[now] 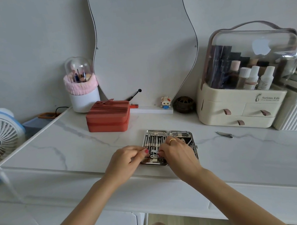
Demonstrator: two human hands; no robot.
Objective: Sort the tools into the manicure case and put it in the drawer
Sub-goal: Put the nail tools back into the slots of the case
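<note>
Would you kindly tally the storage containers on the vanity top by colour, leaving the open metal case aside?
Red: 1, the zipped box
Cream: 1, the cosmetics organiser with drawers
White: 1, the brush holder with a clear dome
Total: 3

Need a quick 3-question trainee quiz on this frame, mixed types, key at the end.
1. True or false: the manicure case lies open.
2. Which tool lies loose on the table, right of the case? A) clipper B) comb C) brush
3. Fill in: both hands, left hand and right hand, work over the case's ____ half.

Key: 1 true; 2 A, the clipper; 3 left.
</note>
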